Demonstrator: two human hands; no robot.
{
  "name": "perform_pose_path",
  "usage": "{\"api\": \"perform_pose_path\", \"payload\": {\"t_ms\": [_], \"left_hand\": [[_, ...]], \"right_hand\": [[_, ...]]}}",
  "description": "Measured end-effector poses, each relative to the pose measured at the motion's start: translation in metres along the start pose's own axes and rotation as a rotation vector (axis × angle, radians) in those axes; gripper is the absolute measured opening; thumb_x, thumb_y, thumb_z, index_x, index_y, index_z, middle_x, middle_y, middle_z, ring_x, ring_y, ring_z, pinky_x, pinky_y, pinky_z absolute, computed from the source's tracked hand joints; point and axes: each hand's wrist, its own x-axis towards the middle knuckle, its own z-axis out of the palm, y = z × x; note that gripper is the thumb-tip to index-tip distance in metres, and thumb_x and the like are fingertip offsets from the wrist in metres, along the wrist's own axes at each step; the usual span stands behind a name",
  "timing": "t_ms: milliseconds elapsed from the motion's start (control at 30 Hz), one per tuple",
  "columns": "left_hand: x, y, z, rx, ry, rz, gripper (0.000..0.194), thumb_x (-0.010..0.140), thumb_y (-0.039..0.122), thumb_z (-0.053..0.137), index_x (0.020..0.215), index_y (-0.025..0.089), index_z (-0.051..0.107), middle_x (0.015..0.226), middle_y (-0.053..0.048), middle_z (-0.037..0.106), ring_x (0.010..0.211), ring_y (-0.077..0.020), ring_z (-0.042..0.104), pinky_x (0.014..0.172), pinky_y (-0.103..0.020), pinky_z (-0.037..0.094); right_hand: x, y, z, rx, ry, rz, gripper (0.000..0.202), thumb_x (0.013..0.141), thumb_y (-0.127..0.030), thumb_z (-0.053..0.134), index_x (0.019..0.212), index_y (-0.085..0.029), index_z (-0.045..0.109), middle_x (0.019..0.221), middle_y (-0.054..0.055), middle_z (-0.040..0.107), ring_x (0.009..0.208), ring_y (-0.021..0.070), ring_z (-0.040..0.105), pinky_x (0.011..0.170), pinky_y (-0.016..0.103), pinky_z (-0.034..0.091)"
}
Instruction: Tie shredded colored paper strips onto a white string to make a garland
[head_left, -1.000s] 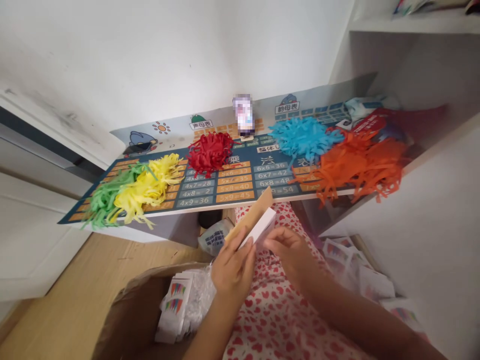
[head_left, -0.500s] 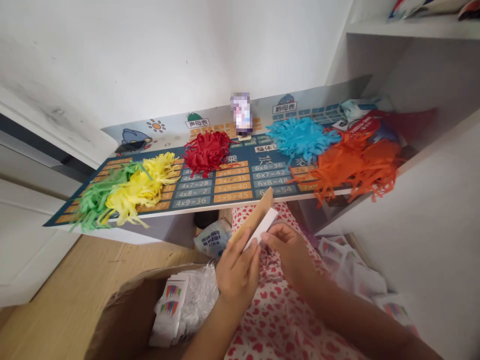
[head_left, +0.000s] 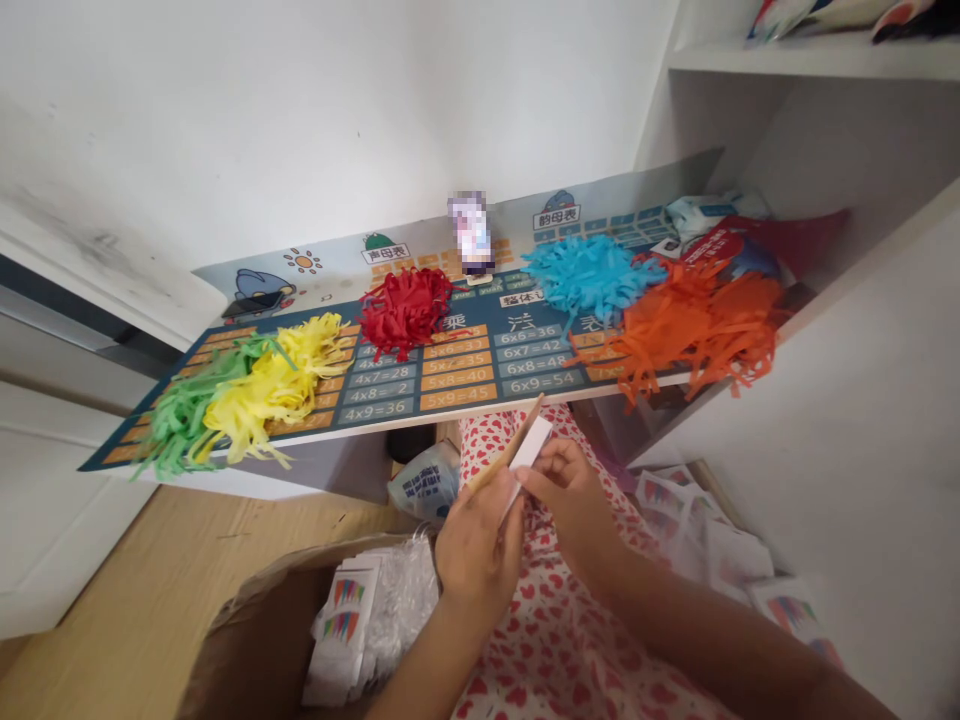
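My left hand (head_left: 476, 545) is closed around a flat tan strip (head_left: 510, 450) and a white strip (head_left: 533, 440) that looks like folded paper or card. Only a narrow edge of the tan piece faces me, so I cannot tell whether it is wood or card. The lower ends of both are hidden by my fingers. With thumb and fingertips, my right hand (head_left: 576, 505) pinches the right edge of the white strip. Both hands are above my lap, just below the front edge of the table (head_left: 457, 385).
On the table lie tissue-like fringe bundles: green (head_left: 187, 405), yellow (head_left: 277, 380), red (head_left: 406, 310), blue (head_left: 589, 275) and orange (head_left: 694, 330). A blurred-out upright item (head_left: 471, 235) stands behind. A cardboard box (head_left: 247, 620) holds printed packets (head_left: 341, 625); more packets (head_left: 750, 560) lie at right.
The tan strip has turned from its broad face to a thin edge, and its upper end has dropped slightly. Both hands keep their hold. The whole view has shifted a little.
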Motion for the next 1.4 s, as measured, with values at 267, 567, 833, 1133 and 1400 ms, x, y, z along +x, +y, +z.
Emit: {"api": "perform_pose_path", "payload": {"t_ms": [267, 567, 833, 1133, 1400], "left_hand": [[0.001, -0.003, -0.004, -0.083, -0.031, 0.033, 0.032, 0.084, 0.004, 0.064, 0.113, 0.014, 0.067, 0.108, -0.014, 0.074, 0.106, -0.0232, 0.070, 0.092, -0.036, 0.057], [-0.004, -0.009, -0.019, -0.053, -0.057, -0.041, 0.026, 0.084, 0.009, 0.068, 0.108, 0.019, 0.071, 0.105, -0.009, 0.075, 0.094, -0.0211, 0.074, 0.088, -0.035, 0.059], [0.013, -0.015, -0.042, -0.231, -0.248, 0.197, 0.027, 0.086, 0.016, 0.064, 0.110, 0.024, 0.073, 0.106, -0.005, 0.077, 0.090, -0.0203, 0.075, 0.086, -0.028, 0.061], [0.055, -0.014, -0.030, -0.326, -0.341, -0.106, 0.026, 0.094, 0.028, 0.054, 0.110, 0.024, 0.074, 0.104, -0.005, 0.077, 0.093, -0.0215, 0.075, 0.080, -0.029, 0.062], [0.070, -0.014, 0.004, -0.257, -0.374, -0.104, 0.019, 0.086, 0.030, 0.068, 0.100, 0.022, 0.077, 0.095, -0.006, 0.079, 0.082, -0.0198, 0.075, 0.075, -0.029, 0.062]], "right_hand": [[0.002, 0.003, -0.012, -0.102, -0.047, -0.037, 0.036, 0.065, -0.034, 0.081, 0.076, -0.021, 0.049, 0.065, -0.006, 0.053, 0.060, 0.0106, 0.049, 0.059, 0.024, 0.041], [0.052, 0.039, -0.084, -0.495, 0.168, -0.332, 0.045, 0.058, -0.041, 0.082, 0.093, -0.021, 0.061, 0.088, 0.001, 0.064, 0.080, 0.0194, 0.058, 0.078, 0.034, 0.048], [0.047, 0.021, -0.112, -0.649, -0.455, -0.463, 0.048, 0.065, -0.044, 0.083, 0.106, -0.022, 0.070, 0.107, 0.008, 0.071, 0.101, 0.0255, 0.065, 0.092, 0.038, 0.048], [0.037, -0.005, -0.132, -0.584, -0.321, -0.377, 0.029, 0.066, -0.038, 0.082, 0.087, -0.022, 0.072, 0.088, 0.002, 0.069, 0.079, 0.0190, 0.061, 0.072, 0.029, 0.045], [0.025, -0.018, -0.138, -0.641, -0.291, -0.369, 0.022, 0.069, -0.035, 0.080, 0.085, -0.022, 0.073, 0.081, 0.001, 0.065, 0.071, 0.0160, 0.055, 0.065, 0.026, 0.041]]}}
